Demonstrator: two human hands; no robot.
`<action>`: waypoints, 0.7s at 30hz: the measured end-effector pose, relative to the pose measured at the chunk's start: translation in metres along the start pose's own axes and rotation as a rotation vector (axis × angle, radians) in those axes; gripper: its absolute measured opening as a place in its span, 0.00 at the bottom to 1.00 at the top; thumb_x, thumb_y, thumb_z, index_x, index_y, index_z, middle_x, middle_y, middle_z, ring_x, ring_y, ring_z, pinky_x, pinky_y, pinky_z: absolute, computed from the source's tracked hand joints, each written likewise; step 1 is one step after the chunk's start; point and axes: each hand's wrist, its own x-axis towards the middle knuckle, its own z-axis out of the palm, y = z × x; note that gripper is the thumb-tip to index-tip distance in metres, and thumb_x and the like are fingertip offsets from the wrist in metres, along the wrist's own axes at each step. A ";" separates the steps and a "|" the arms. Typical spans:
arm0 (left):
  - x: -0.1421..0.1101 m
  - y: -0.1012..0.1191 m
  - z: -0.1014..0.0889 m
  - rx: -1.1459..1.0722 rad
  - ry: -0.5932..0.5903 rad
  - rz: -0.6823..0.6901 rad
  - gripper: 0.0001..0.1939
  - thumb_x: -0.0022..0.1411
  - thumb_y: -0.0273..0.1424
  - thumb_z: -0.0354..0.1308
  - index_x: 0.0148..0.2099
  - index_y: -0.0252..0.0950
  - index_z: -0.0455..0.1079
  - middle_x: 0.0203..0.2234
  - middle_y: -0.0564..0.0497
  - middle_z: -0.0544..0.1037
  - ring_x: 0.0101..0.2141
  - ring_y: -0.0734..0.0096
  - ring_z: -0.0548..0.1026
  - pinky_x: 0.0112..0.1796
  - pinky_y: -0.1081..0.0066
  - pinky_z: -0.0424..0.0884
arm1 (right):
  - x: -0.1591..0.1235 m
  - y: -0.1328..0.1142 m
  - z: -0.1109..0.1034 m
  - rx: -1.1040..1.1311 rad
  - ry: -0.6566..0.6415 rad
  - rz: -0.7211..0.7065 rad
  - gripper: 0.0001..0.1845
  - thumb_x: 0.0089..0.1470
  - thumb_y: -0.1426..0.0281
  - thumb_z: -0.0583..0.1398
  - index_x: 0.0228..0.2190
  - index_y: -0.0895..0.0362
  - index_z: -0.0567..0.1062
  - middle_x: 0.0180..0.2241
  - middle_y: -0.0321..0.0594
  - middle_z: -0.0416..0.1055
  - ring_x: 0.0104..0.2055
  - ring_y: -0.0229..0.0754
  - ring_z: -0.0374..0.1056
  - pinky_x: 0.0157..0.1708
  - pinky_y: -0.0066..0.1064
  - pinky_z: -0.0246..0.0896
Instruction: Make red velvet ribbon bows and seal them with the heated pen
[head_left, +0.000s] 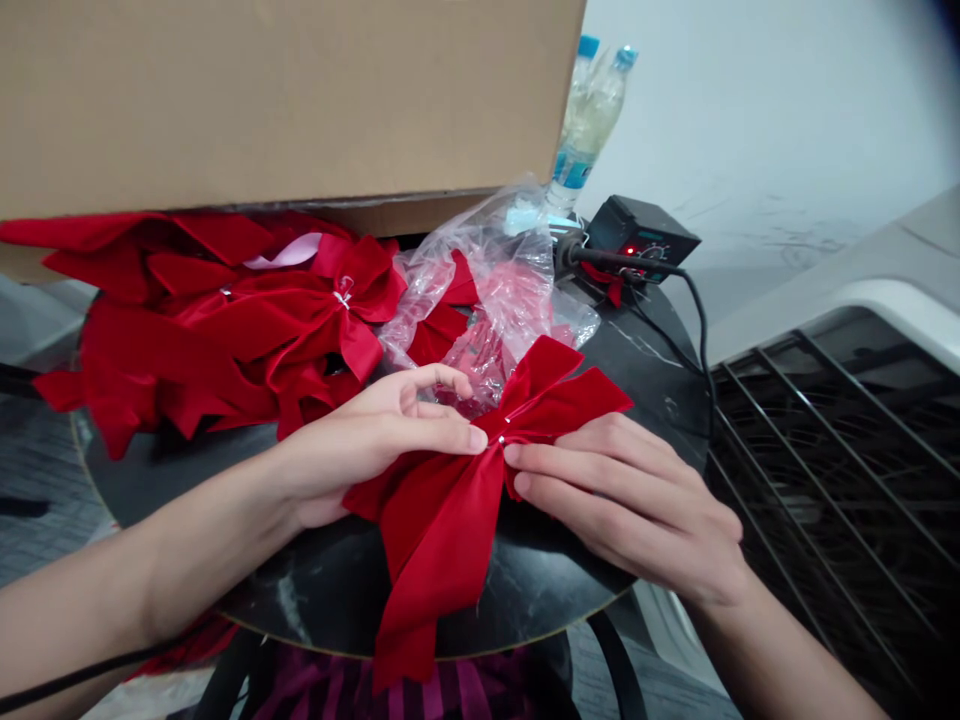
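A red velvet bow (450,510) lies on the round dark table (322,590), its tails hanging over the front edge. My left hand (375,440) pinches the bow's middle from the left, fingertips at the small metal tie. My right hand (630,500) presses on the bow from the right, fingers stretched toward the same knot. Both hands meet at the centre of the bow.
A pile of several finished red bows (225,320) covers the table's left. A clear plastic bag (487,290) with red bows lies behind. A cardboard box (285,100) stands at the back, with water bottles (589,110), a black device (641,235) and its cable. A wire grille (840,460) is at right.
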 end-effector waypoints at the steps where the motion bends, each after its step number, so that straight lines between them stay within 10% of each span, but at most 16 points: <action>1: 0.000 0.000 0.000 0.002 -0.006 -0.002 0.18 0.57 0.24 0.71 0.45 0.40 0.68 0.25 0.60 0.78 0.26 0.79 0.78 0.29 0.81 0.72 | 0.000 0.001 0.000 0.026 0.005 0.009 0.18 0.57 0.81 0.65 0.49 0.63 0.78 0.49 0.48 0.80 0.45 0.47 0.76 0.38 0.40 0.73; 21: 0.002 -0.003 0.001 0.202 0.019 0.068 0.23 0.53 0.29 0.74 0.44 0.41 0.63 0.26 0.59 0.77 0.27 0.76 0.77 0.32 0.77 0.70 | 0.019 -0.011 -0.011 -0.065 -0.186 0.101 0.13 0.67 0.76 0.55 0.48 0.60 0.77 0.52 0.48 0.78 0.48 0.47 0.73 0.46 0.40 0.73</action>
